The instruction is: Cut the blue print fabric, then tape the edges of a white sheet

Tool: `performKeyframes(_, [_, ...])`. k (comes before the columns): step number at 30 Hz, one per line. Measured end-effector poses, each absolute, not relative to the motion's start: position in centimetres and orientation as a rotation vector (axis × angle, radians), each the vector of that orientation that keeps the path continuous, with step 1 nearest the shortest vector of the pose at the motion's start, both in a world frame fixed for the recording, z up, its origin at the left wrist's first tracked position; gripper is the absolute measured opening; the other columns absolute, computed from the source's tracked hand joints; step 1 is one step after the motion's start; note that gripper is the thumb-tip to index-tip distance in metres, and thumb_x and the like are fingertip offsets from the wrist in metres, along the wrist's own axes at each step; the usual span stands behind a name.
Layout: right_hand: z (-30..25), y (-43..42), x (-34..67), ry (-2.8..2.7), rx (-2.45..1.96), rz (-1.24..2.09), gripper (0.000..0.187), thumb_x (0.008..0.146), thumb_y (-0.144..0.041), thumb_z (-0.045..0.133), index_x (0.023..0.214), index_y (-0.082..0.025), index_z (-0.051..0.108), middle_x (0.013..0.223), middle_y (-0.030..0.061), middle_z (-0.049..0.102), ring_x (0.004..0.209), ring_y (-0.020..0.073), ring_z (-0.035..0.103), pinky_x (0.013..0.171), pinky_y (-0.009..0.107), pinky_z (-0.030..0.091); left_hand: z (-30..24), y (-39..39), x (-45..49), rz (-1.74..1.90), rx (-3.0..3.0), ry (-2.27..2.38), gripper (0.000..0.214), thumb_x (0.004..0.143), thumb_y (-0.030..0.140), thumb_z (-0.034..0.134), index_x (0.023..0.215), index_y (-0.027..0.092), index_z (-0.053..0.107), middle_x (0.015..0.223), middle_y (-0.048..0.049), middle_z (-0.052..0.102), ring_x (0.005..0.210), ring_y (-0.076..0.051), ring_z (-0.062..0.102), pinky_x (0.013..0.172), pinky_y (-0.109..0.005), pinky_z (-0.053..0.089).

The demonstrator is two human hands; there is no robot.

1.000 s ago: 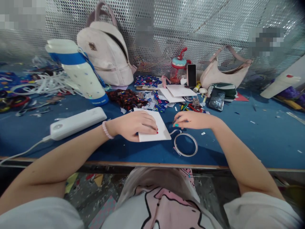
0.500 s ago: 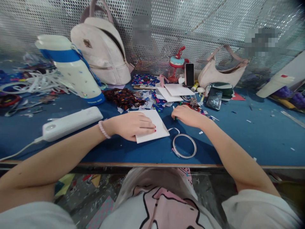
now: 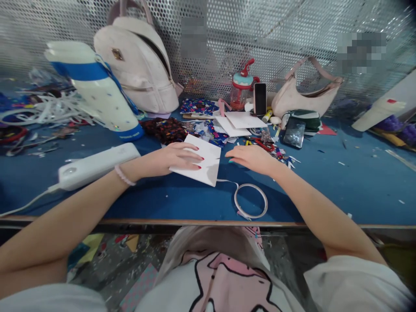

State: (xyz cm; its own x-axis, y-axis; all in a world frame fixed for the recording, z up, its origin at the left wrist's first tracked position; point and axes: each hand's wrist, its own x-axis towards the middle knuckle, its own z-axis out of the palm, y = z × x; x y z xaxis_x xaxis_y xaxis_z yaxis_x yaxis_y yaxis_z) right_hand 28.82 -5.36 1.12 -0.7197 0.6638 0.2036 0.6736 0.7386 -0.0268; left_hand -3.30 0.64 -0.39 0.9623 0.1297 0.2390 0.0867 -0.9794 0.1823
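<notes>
A square white card (image 3: pixel 203 158) is tilted over the table under my left hand (image 3: pixel 180 157). The fingers of that hand are spread over its face and its left edge sits in my grip; the thumb is hidden. A thin white tape joins the card's lower right corner to a narrow tape roll (image 3: pixel 236 200) lying flat. Just right of the card, my right hand (image 3: pixel 251 158) hovers with loosely bent fingers and no card in them. A small teal spot shows at its fingertips, perhaps a nail.
Behind lie fabric scraps (image 3: pixel 169 130), more white cards (image 3: pixel 243 120) and red-handled scissors (image 3: pixel 264 145). A white power bank-like device (image 3: pixel 97 167) with a cable and a big blue-white bottle (image 3: pixel 100 95) stand left. Backpack (image 3: pixel 133 65), phone (image 3: pixel 260 99) and handbag (image 3: pixel 305 93) line the back.
My left hand has shifted left and up; the card has turned and moved left with it, its tape drawn along. My right hand has moved slightly left, towards the card.
</notes>
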Motion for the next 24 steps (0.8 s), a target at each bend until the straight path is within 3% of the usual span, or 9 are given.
performKeyframes(5, [1.2,-5.4,28.5,-2.751,-1.013,0.164,0.023,0.098,-0.028,0.046,0.106,-0.019,0.065,0.100,0.0066,0.069,0.091,0.0183,0.064,0.075,0.028,0.046,-0.4,1.8,-3.9,0.395,2.810,0.189,0.045,0.100,0.048,0.031,0.115,0.032,0.070,0.138,-0.0073,0.055,0.138,-0.026,0.035,0.117,-0.046,0.023])
performKeyframes(8, [1.2,-5.5,28.1,-2.782,-0.969,0.219,0.020,0.097,-0.025,0.048,0.100,-0.018,0.066,0.095,0.0062,0.069,0.086,0.0177,0.063,0.073,0.028,0.044,-0.3,1.8,-4.2,0.382,2.779,0.207,0.051,0.099,0.053,0.028,0.115,0.029,0.071,0.143,-0.0097,0.050,0.143,-0.028,0.028,0.119,-0.047,0.021])
performKeyframes(16, [0.2,-6.0,26.5,-2.931,-0.739,-0.206,0.017,0.096,-0.018,0.048,0.092,-0.017,0.066,0.084,0.0049,0.068,0.083,0.0183,0.056,0.070,0.031,0.030,-0.4,2.0,-4.6,0.429,2.840,0.238,0.040,0.100,0.040,0.036,0.128,0.027,0.062,0.148,-0.0126,0.043,0.145,-0.030,0.025,0.118,-0.051,0.023])
performKeyframes(24, [0.2,-6.5,25.9,-2.899,-0.624,-0.358,0.025,0.099,-0.014,0.040,0.094,-0.017,0.064,0.085,0.0048,0.063,0.085,0.0187,0.050,0.078,0.031,0.029,-1.6,2.7,-4.2,0.483,2.914,0.238,0.035,0.097,0.024,0.047,0.129,0.025,0.060,0.151,-0.0149,0.037,0.144,-0.030,0.027,0.116,-0.051,0.028])
